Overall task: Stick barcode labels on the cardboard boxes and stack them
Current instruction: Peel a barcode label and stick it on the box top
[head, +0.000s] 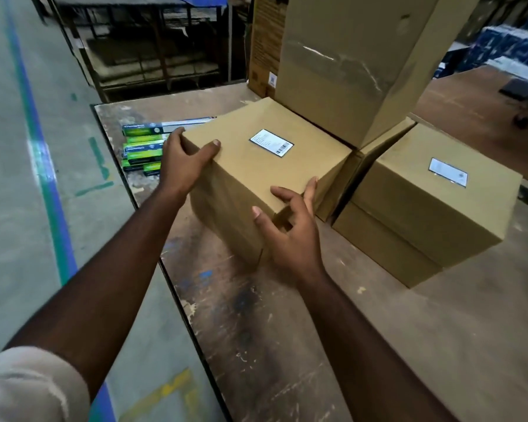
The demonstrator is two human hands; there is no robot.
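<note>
On the worn table (pixel 287 330), seen from the head camera, a labelled cardboard box (pixel 256 178) sits beside a stack of two boxes (pixel 424 214). Left hand (pixel 183 159) grips its far left corner; right hand (pixel 290 229) clasps the near right corner. Green packets (pixel 141 147) lie behind.

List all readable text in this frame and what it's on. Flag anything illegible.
"Crompton", blurred, my best reading: on the green packs at the table's left edge.
Label on the box held by both hands: barcode and small print, unreadable.
Label on the right stack's top box: too blurred.
Printed panel and small code mark on the tall carton behind: too small to read.
</note>
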